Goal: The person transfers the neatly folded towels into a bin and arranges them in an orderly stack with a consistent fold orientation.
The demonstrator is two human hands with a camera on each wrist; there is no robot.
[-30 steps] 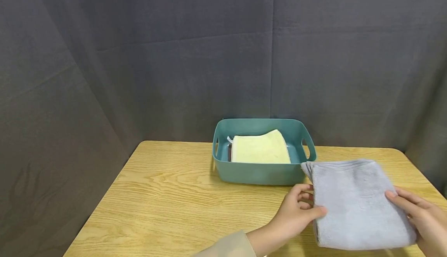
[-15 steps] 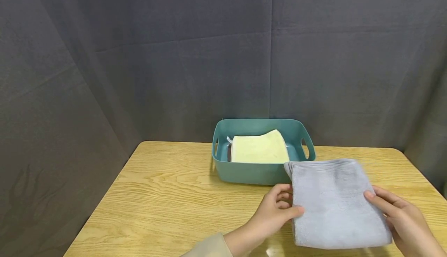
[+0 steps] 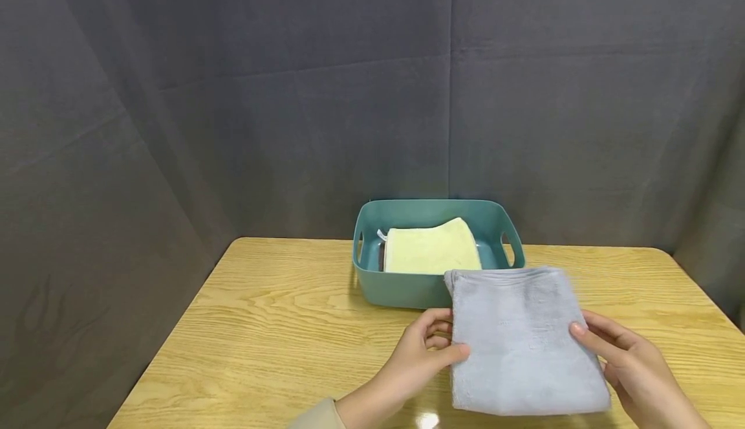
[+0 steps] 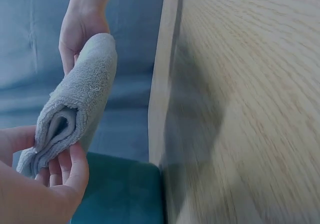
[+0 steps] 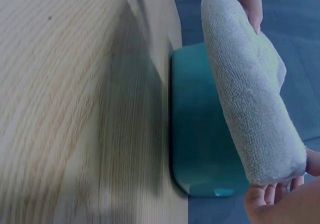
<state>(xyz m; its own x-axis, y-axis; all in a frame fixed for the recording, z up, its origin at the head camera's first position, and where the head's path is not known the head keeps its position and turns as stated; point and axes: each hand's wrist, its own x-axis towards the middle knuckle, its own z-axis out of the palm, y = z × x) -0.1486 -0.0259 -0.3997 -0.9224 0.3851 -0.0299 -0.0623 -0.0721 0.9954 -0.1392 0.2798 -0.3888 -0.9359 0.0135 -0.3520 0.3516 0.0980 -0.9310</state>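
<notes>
**Folded grey towel held above the tabletop by both hands**

A folded grey towel (image 3: 520,341) is held flat above the wooden tabletop (image 3: 279,332), its far edge overlapping the near wall of a teal basket (image 3: 401,286). The left hand (image 3: 421,354) pinches its left edge, thumb on top, fingers beneath. The right hand (image 3: 631,367) grips the right edge likewise. A folded yellow towel (image 3: 432,252) lies in the basket. Bare tabletop stretches to the left.

A basket (image 3: 407,290) stands at the back middle of the table (image 3: 262,325), with a folded cloth (image 3: 431,251) lying inside it. Just before the basket, a folded towel (image 3: 518,345) is held above the table between the left hand (image 3: 421,351) and the right hand (image 3: 628,367).
</notes>
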